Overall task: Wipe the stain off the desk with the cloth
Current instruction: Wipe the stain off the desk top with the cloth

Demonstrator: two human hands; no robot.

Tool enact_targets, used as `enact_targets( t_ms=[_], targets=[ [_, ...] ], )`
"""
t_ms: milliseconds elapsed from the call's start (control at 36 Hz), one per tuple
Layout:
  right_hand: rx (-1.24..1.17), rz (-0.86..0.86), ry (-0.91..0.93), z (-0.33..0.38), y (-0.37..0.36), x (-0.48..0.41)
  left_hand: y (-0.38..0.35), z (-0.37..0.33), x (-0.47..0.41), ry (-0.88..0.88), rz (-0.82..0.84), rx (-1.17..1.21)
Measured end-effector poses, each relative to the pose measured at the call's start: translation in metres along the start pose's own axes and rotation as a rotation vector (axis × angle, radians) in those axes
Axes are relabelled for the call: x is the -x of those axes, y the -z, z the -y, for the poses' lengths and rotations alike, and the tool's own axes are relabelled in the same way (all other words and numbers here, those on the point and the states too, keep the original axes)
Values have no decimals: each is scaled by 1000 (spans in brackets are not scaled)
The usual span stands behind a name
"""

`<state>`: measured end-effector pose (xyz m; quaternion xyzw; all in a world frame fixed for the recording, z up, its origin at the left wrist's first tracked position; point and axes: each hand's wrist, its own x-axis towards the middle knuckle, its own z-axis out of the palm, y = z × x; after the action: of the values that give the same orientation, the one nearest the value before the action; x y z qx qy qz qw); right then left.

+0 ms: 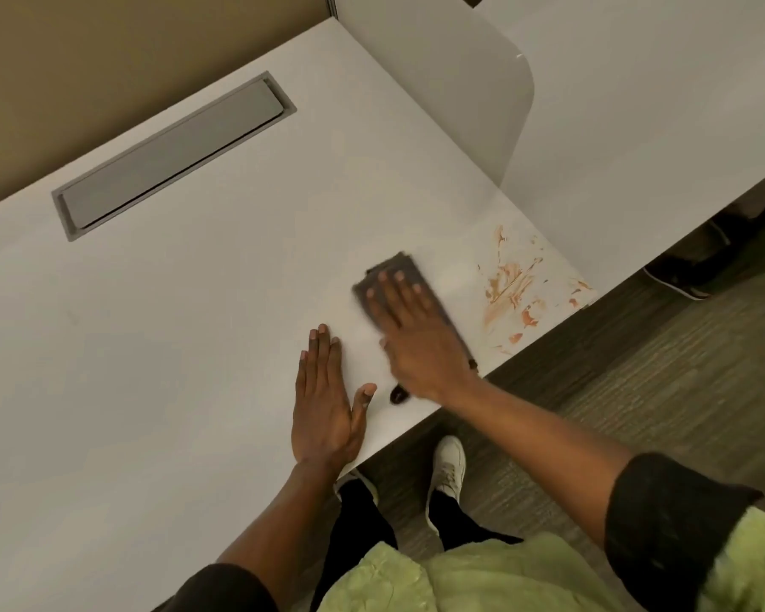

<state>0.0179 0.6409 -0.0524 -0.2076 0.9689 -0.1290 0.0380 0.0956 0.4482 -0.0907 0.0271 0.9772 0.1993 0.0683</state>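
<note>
White desk [173, 329] with cloth [396, 267], orange stain [511, 289], grey hatch [173, 154].

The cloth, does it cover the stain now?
No. The cloth lies flat under the right hand, and the orange stain is bare on the desk beside it.

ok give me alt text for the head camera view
A right hand presses a dark cloth flat on a white desk, just left of an orange smeared stain. The left hand rests flat beside it.
</note>
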Motion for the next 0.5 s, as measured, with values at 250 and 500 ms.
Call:
enact_targets(
  t_ms=[250,500],
  targets=[
    [19,-77,17,-17,-2,-16,5,-5,1,19,4,17],
    [65,-68,-259,-49,18,-64,6,-6,1,17,3,-5]
  ],
)
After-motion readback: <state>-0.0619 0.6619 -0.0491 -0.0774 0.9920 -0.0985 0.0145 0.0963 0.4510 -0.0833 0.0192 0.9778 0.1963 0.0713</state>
